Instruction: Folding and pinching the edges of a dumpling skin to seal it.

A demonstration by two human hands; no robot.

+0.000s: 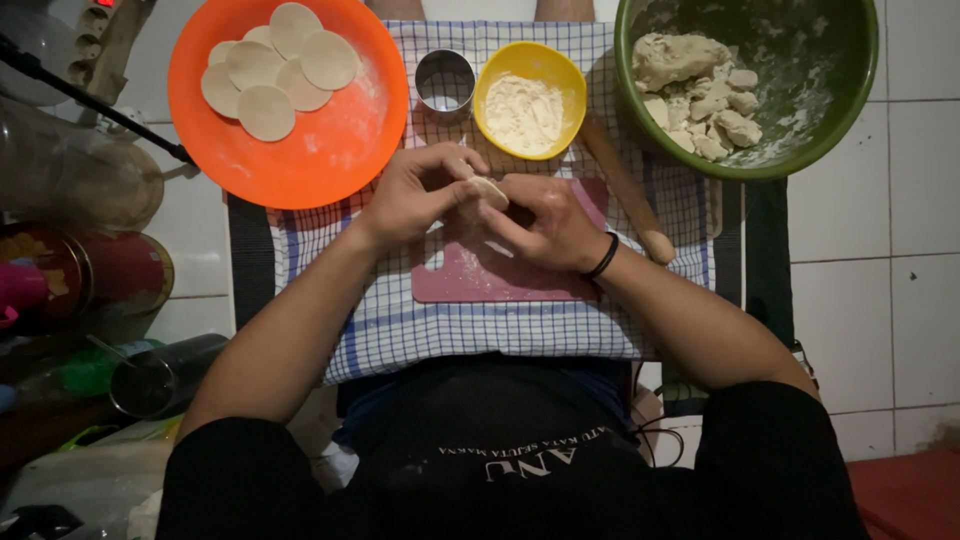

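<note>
Left hand (415,190) and right hand (545,222) pinching soft pale dough piece (490,190), above smooth pink board (470,275)

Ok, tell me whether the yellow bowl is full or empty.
Partly full. The yellow bowl holds a mound of white flour that covers most of its bottom, while the inner wall and rim stay bare above it.

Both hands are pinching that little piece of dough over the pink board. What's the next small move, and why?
Probably set the dough piece down on the pink board and press it flat. The left hand and right hand hold it together in the air, the rolling pin lies beside the right hand, and flat rounds already sit on the orange plate.
</note>
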